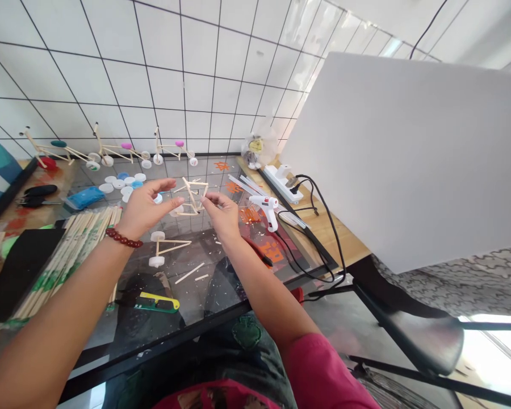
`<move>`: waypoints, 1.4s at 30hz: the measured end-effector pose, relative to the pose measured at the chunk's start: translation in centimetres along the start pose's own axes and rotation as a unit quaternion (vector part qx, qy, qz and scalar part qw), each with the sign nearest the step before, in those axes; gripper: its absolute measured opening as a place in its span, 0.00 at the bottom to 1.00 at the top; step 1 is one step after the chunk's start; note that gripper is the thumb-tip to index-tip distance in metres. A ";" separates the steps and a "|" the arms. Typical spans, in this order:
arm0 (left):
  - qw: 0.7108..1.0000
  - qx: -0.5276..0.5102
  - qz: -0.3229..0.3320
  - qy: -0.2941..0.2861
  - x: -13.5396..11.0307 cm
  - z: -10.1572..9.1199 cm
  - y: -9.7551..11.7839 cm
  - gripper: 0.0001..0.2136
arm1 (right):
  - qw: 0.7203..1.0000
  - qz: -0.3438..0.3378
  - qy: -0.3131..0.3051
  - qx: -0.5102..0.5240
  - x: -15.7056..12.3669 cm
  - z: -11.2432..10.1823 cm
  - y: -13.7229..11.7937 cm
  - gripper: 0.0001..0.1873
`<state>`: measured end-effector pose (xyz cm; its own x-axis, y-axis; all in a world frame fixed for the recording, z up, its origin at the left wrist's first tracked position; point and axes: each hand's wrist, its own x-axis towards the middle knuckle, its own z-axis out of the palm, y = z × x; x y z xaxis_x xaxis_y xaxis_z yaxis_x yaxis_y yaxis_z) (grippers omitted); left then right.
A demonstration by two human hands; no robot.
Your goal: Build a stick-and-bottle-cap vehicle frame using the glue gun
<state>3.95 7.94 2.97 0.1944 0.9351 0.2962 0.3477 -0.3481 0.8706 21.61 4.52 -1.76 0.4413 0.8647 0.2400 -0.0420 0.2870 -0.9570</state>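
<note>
My right hand [223, 216] pinches a small frame of wooden sticks [190, 195] between thumb and fingertips, holding it above the dark glass tabletop. My left hand [147, 204] is just left of the frame, thumb and fingers apart with nothing between them. Nearer to me lies a triangular stick piece [174, 245] with a white bottle cap on each of two corners. Loose sticks [190, 273] and a yellow-green utility knife [157, 302] rest in front of it. A white glue gun [267, 210] stands right of my right hand.
Several stick tricycles [170, 149] with cap wheels line the tiled wall. Bottle caps [121, 183], a blue packet [85, 197], bagged sticks [68, 255] and black pliers [38, 193] lie left. On the right are a power strip [284, 183], cables and a large white board [409, 153].
</note>
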 end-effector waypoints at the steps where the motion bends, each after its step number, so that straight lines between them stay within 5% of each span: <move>1: 1.000 0.002 -0.001 -0.005 0.0 0.0 0.0 0.27 | 1.000 0.007 0.002 0.009 0.0 0.1 0.0 0.08; 6: 1.000 0.014 -0.011 -0.005 0.0 0.0 0.2 0.25 | 1.000 0.025 -0.003 -0.008 -0.2 0.1 -0.3 0.08; 11: 0.998 -0.035 -0.038 0.038 0.3 -0.2 -0.2 0.23 | 0.993 -0.047 0.013 -0.106 -0.2 -0.5 -1.4 0.06; 15: 0.987 -0.132 -0.076 0.048 0.4 0.2 -0.2 0.25 | 1.000 -0.015 0.013 -0.017 0.3 -0.6 -1.5 0.09; 20: 0.915 -0.352 -0.192 0.050 0.3 0.8 0.4 0.21 | 0.992 0.073 0.022 0.098 0.9 -0.5 -1.0 0.12; 23: 0.890 -0.406 -0.209 0.006 -0.3 1.3 0.6 0.19 | 0.988 0.089 0.031 0.122 0.9 -0.4 -0.9 0.12; 28: 0.903 -0.378 -0.185 -0.088 -1.7 2.7 0.9 0.21 | 0.987 0.104 0.029 0.118 0.5 -0.1 -0.8 0.14; 42: 0.952 -0.296 -0.074 0.025 -1.6 3.2 0.8 0.22 | 0.984 0.106 -0.036 0.136 -0.5 0.4 -1.3 0.13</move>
<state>6.83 5.92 1.91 0.1344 0.9782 0.1581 -0.2138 -0.1272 0.9686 21.11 3.93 -0.58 0.3334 0.9409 0.0593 -0.3687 0.1880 -0.9103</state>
